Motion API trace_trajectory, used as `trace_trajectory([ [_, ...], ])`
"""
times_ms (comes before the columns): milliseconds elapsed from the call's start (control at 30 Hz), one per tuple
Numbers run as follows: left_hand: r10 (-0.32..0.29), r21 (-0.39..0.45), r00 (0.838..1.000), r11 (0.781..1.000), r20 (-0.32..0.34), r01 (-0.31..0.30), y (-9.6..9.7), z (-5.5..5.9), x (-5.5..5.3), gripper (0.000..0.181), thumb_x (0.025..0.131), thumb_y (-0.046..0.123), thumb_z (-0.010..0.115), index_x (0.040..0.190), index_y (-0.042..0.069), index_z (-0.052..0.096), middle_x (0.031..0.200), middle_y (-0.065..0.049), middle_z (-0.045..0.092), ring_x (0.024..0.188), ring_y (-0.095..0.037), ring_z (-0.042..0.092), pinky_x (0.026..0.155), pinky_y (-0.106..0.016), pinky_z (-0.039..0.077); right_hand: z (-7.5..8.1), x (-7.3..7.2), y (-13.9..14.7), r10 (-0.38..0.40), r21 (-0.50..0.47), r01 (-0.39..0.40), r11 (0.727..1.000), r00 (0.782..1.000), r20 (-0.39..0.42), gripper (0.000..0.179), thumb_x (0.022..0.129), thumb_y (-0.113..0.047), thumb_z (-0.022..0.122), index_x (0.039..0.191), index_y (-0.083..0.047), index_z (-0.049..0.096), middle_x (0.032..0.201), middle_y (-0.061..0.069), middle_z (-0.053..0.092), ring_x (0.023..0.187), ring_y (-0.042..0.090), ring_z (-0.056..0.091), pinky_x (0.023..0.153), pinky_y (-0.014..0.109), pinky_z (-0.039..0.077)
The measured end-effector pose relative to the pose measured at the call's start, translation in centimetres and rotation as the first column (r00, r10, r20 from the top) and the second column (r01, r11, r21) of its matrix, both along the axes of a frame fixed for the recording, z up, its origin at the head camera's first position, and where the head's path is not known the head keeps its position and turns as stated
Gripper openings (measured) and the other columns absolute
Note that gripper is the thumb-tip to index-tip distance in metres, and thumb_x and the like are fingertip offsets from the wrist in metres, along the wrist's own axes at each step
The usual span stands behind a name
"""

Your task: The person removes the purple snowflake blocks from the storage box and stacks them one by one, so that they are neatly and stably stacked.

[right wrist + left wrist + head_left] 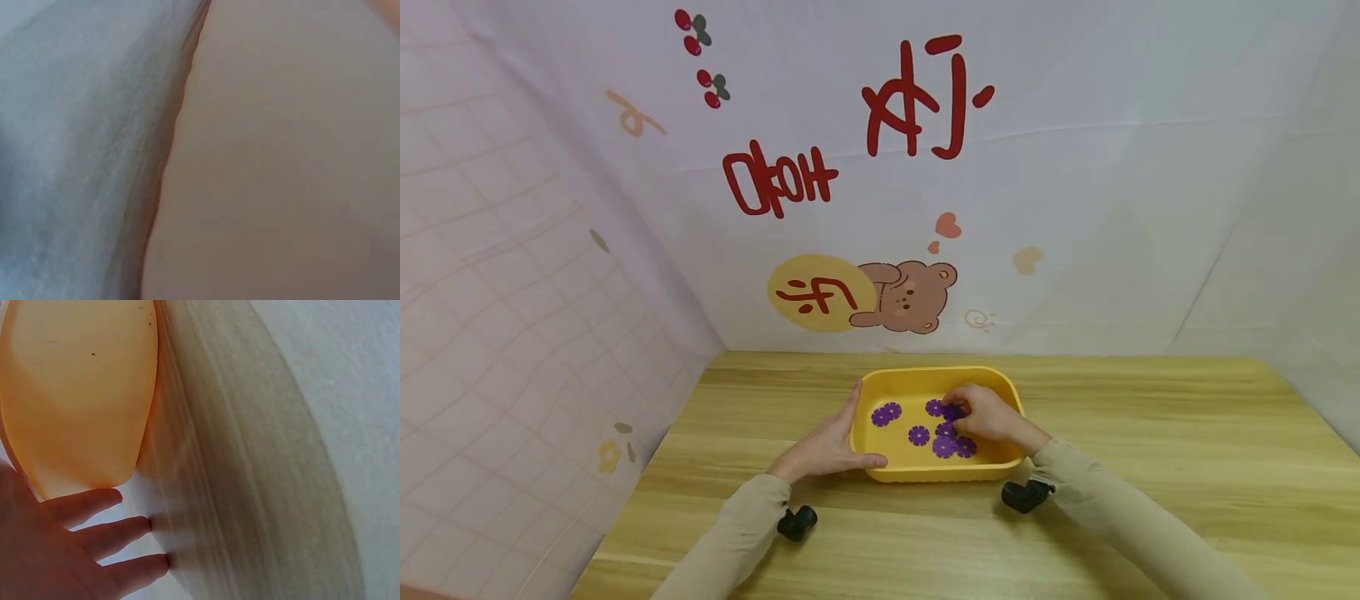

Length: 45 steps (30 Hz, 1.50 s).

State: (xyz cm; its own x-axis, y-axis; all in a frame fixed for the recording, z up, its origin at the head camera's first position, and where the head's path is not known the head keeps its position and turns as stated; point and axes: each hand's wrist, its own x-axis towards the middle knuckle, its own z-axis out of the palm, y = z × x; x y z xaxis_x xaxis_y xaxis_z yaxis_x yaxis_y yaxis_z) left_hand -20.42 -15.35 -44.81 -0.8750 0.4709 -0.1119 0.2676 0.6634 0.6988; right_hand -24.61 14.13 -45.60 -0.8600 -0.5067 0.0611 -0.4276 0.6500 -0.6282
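Purple notched plastic discs [919, 435], shaped like toy snowflake pieces, lie in a yellow plastic basin [880, 475]. Reaching over the basin's right side, my right hand [988, 414] has its fingers bent down among them. A darker purple disc [954, 412] shows between its thumb and fingertips, partly hidden by the hand. My left hand [827, 446] rests against the basin's left end, thumb at the front rim and the other fingers along the side. The left wrist view shows its fingers [115, 537] straight and spread beside the basin's outer wall [81, 412].
The basin stands on a wood-grain table [1112, 400] near the white wall cloth [1112, 208], which carries a printed bear. Black wrist devices [797, 523] sit under both sleeves. Skin and sleeve fabric [81, 150] fill most of the right wrist view.
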Motion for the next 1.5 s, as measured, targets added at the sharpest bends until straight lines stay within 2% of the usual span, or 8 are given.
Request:
trace_trajectory([
  [200, 0.003, 0.003, 1.0, 1.0, 0.004, -0.003, -0.01, 0.02, 0.04, 0.124, 0.077, 0.047, 0.079, 0.154, 0.013, -0.011, 0.156, -0.022, 0.015, 0.135, -0.038, 0.033, 0.107, -0.049, 0.03, -0.02, -0.18, -0.34, -0.002, -0.024, 0.003, 1.0, 1.0, 0.012, 0.024, 0.078, 0.008, 0.072, 0.102, 0.004, 0.069, 0.09, 0.01, 0.065, 0.081, 0.021, 0.057, 0.076, 0.037, 0.049],
  [500, 0.001, 0.003, 1.0, 1.0, 0.012, -0.001, -0.01, 0.03, 0.04, 0.125, 0.077, 0.048, 0.079, 0.154, 0.015, -0.013, 0.156, -0.021, 0.017, 0.135, -0.036, 0.034, 0.107, -0.047, 0.029, -0.57, -0.55, -0.33, 0.003, -0.054, -0.003, 0.999, 1.0, 0.009, 0.019, 0.077, 0.007, 0.074, 0.096, 0.003, 0.071, 0.088, 0.009, 0.069, 0.078, 0.018, 0.062, 0.07, 0.032, 0.053],
  [833, 0.008, -0.001, 1.0, 1.0, 0.016, -0.008, 0.01, -0.43, 0.15, 0.124, 0.077, 0.048, 0.079, 0.155, 0.016, -0.012, 0.156, -0.022, 0.018, 0.136, -0.036, 0.032, 0.108, -0.048, 0.029, -0.77, -0.39, -0.45, -0.008, -0.05, 0.011, 0.999, 0.999, 0.044, 0.02, 0.078, -0.002, 0.078, 0.097, 0.002, 0.072, 0.086, 0.005, 0.069, 0.077, 0.014, 0.061, 0.072, 0.032, 0.053],
  [1000, 0.016, -0.005, 1.0, 1.0, 0.02, -0.015, -0.03, -0.18, 0.09, 0.124, 0.077, 0.051, 0.078, 0.155, 0.018, -0.011, 0.156, -0.02, 0.016, 0.137, -0.037, 0.03, 0.108, -0.049, 0.028, -0.55, -0.53, -0.48, 0.018, -0.062, -0.014, 0.998, 0.997, 0.073, 0.024, 0.078, -0.004, 0.079, 0.099, 0.001, 0.07, 0.087, 0.005, 0.068, 0.077, 0.015, 0.06, 0.072, 0.033, 0.052],
  [1267, 0.019, -0.024, 1.0, 1.0, 0.0, -0.019, 0.04, -0.08, -0.1, 0.124, 0.077, 0.052, 0.078, 0.155, 0.013, -0.01, 0.156, -0.023, 0.015, 0.137, -0.039, 0.029, 0.108, -0.05, 0.028, -0.36, -0.81, -0.72, 0.027, -0.039, -0.025, 0.999, 0.998, 0.053, 0.022, 0.078, -0.006, 0.08, 0.098, -0.002, 0.07, 0.085, 0.003, 0.065, 0.075, 0.015, 0.057, 0.07, 0.031, 0.051],
  [1500, 0.026, -0.034, 1.0, 0.999, 0.008, -0.025, 0.13, -0.08, 0.01, 0.121, 0.078, 0.048, 0.078, 0.155, 0.015, -0.009, 0.157, -0.021, 0.014, 0.138, -0.037, 0.027, 0.109, -0.048, 0.026, -0.65, -0.86, -0.89, 0.049, -0.022, -0.048, 0.999, 0.997, 0.056, 0.026, 0.078, -0.012, 0.081, 0.1, -0.003, 0.069, 0.087, 0.003, 0.064, 0.078, 0.016, 0.057, 0.073, 0.032, 0.05],
])
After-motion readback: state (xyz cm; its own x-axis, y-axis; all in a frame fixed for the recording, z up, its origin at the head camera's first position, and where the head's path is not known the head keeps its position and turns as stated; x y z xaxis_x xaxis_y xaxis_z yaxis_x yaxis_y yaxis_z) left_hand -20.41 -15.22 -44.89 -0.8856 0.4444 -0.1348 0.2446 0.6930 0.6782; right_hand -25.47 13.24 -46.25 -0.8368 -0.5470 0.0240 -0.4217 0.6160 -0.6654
